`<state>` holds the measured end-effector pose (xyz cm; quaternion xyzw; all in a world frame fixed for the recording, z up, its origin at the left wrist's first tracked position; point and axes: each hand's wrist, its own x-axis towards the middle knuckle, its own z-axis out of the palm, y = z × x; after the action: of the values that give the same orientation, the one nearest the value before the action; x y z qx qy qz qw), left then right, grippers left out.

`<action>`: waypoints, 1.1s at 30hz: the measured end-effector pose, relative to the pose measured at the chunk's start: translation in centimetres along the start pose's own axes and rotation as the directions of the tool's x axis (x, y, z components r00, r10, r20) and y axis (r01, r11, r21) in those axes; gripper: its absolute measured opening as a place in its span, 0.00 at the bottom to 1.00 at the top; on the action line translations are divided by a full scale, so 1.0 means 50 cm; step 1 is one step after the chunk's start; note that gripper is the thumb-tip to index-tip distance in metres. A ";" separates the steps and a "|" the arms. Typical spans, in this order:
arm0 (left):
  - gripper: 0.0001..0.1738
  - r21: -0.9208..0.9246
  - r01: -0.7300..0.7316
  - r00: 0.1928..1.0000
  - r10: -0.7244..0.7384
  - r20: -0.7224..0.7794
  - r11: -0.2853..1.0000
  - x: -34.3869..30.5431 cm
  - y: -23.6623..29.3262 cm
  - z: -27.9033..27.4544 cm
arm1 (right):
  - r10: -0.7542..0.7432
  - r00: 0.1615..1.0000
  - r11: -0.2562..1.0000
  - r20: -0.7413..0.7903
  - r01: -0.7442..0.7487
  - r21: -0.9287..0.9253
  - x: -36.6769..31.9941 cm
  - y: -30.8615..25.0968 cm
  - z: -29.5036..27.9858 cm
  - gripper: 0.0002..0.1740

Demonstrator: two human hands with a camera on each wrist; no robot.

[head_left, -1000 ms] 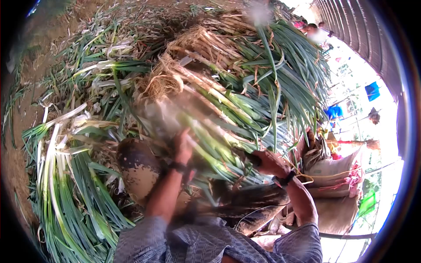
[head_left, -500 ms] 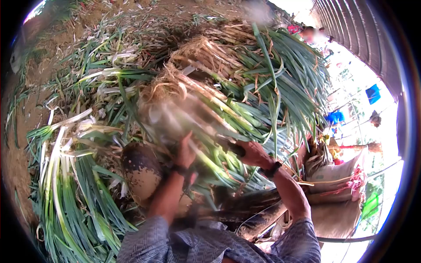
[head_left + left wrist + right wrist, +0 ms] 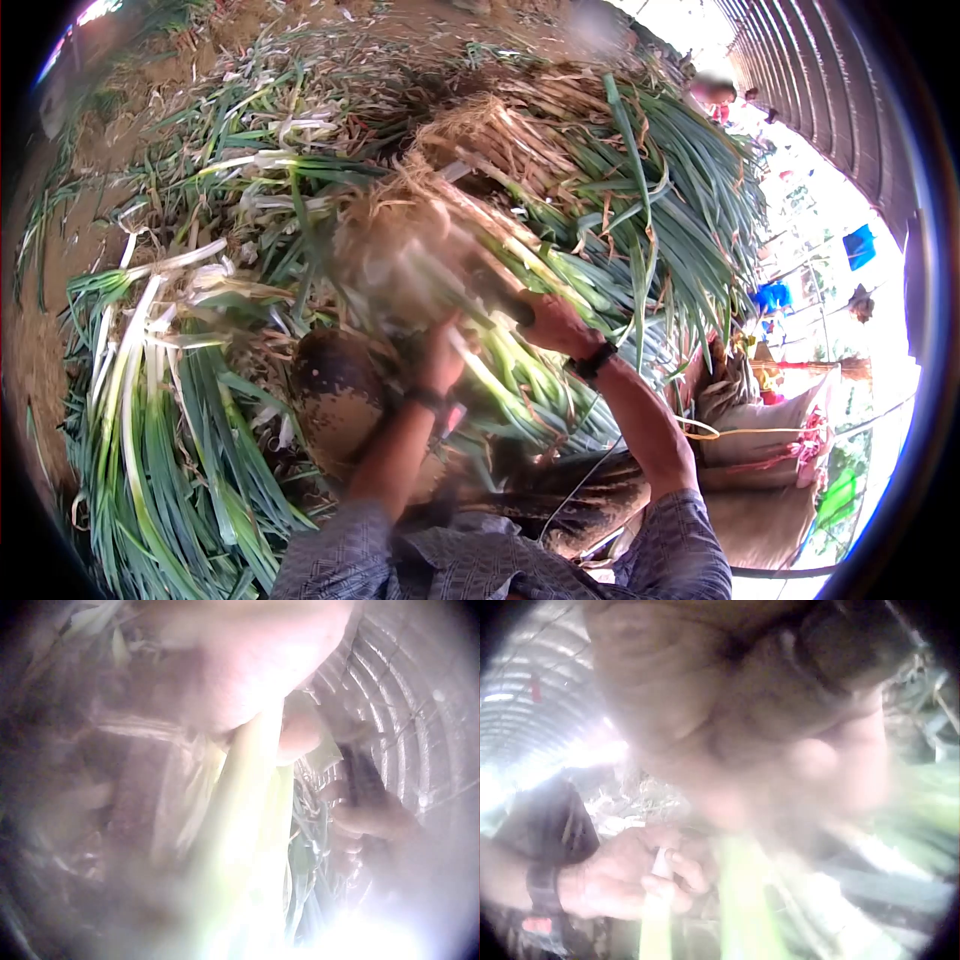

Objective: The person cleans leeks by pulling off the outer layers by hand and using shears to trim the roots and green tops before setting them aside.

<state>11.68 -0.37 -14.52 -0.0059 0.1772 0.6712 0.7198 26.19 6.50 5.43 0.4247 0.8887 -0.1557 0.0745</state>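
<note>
My left hand [image 3: 440,355] grips a leek [image 3: 654,919], its pale stalk running between curled fingers and thumb in the right wrist view. The same stalk [image 3: 232,817] fills the middle of the left wrist view, washed out by glare. Close by on the right, my right hand [image 3: 558,322] holds a knife by its dark handle [image 3: 518,308]. The blade is mostly lost in a blur near the left hand. Behind both hands lies a heap of leeks [image 3: 640,215], tan roots to the left and green leaves to the right.
Trimmed leeks [image 3: 140,420] with white stems are piled at left. A worn, peeling rounded object [image 3: 335,400] sits by the left forearm. Scraps [image 3: 300,125] litter the ground beyond. A sack [image 3: 765,430] stands at right, with people in the far background.
My right hand has moved left and up with the knife, from over the leaves to beside the left hand. My left hand keeps hold of the leek.
</note>
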 end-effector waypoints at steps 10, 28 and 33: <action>0.22 0.060 -0.019 1.000 0.019 -0.010 0.998 0.026 -0.031 -0.006 | -0.059 0.998 0.997 -0.017 0.058 -0.041 -0.066 -0.015 -0.008 0.13; 0.40 0.051 -0.081 0.990 0.087 -0.108 0.995 -0.006 -0.047 0.041 | -0.007 1.000 0.999 -0.011 0.007 -0.048 -0.063 -0.014 -0.010 0.15; 0.51 0.208 -0.140 0.978 0.168 -0.122 0.968 -0.048 -0.075 0.075 | -0.034 0.999 0.995 -0.034 0.037 0.093 -0.002 -0.079 -0.050 0.17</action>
<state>16.17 -2.14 -11.25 0.0332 0.2925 0.7021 0.6484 23.16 4.96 8.65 0.4144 0.8889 -0.1917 0.0371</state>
